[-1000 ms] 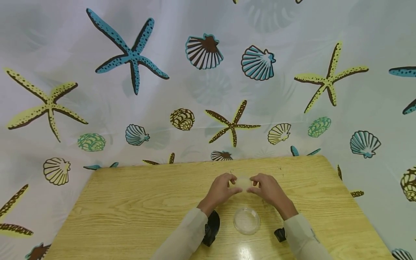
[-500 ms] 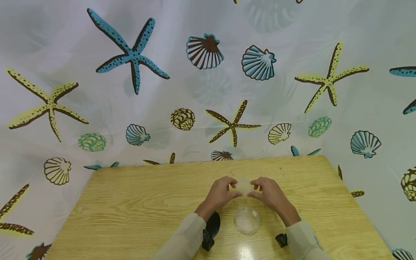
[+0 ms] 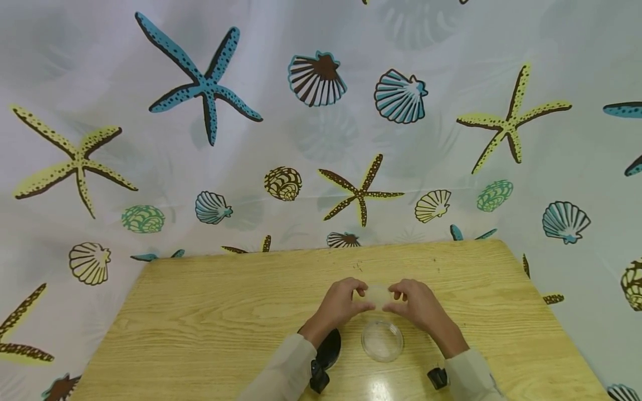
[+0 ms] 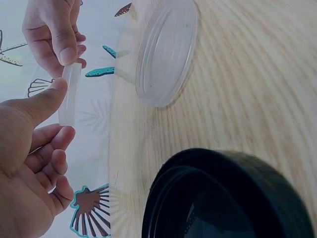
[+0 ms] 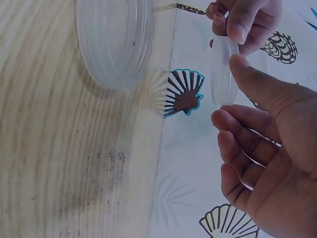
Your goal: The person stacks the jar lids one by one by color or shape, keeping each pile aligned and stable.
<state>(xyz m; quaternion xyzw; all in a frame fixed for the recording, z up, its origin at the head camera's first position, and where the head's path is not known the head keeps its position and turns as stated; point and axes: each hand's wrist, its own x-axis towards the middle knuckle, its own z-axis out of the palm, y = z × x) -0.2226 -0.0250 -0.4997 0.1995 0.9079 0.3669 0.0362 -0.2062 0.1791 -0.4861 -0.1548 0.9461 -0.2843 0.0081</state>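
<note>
Both hands hold a small round translucent disc (image 3: 378,297), a pale thick-edged piece, up above the table. My left hand (image 3: 343,301) pinches its left side between thumb and fingers. From the other side, my right hand (image 3: 413,303) grips it the same way. In the left wrist view the disc (image 4: 70,94) appears edge-on, thumbs on one face and fingertips behind. The right wrist view shows the disc (image 5: 224,72) tilted slightly. Below the hands lies a clear round shallow plastic dish or lid (image 3: 382,341). Beside the left forearm stands a black round container (image 3: 329,351), partly hidden.
The wooden table (image 3: 210,317) reaches back to a white cloth (image 3: 251,128) printed with starfish and shells. Black wrist-worn devices show below both sleeves, one at the left wrist (image 3: 319,376) and one at the right (image 3: 438,378).
Both hands have drawn a little closer to the person, carrying the pale disc with them. The clear dish and black container stay in place.
</note>
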